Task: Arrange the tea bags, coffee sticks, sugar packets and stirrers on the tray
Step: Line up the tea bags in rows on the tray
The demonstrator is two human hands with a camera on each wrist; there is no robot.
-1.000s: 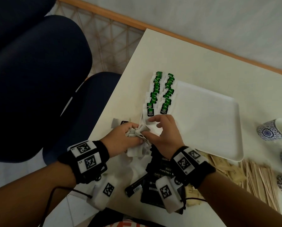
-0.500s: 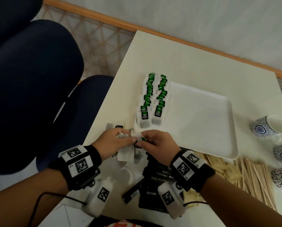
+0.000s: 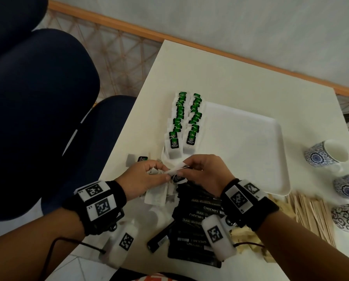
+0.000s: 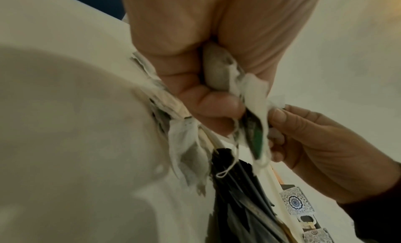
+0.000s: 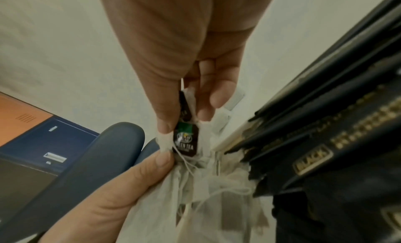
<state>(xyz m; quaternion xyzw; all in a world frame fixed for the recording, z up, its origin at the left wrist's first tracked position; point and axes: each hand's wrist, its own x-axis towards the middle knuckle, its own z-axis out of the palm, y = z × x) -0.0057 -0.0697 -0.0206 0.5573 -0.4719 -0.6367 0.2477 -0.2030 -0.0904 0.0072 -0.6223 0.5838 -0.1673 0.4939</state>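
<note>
My left hand (image 3: 163,175) grips a tangled clump of white tea bags (image 3: 156,194) above the table's near left part. Beside it, my right hand (image 3: 189,169) pinches one tea bag (image 5: 185,140) with a green-and-black tag, its string still tangled in the clump. In the left wrist view that tea bag (image 4: 257,142) hangs between my left hand (image 4: 208,109) and my right hand's fingertips (image 4: 276,114). Two rows of tagged tea bags (image 3: 186,118) lie along the white tray's (image 3: 250,142) left side. Black coffee sticks (image 3: 197,216) are piled under my right wrist.
Wooden stirrers (image 3: 311,216) and brown sugar packets (image 3: 244,236) lie at the near right, past the tray's corner. Three blue-patterned cups (image 3: 327,157) stand at the right edge. A loose tea bag (image 3: 136,159) lies left of my hands. A dark blue chair (image 3: 38,98) stands left of the table.
Both hands stayed together over the clump. My right hand has worked one tagged tea bag partly out of the bunch that my left hand holds.
</note>
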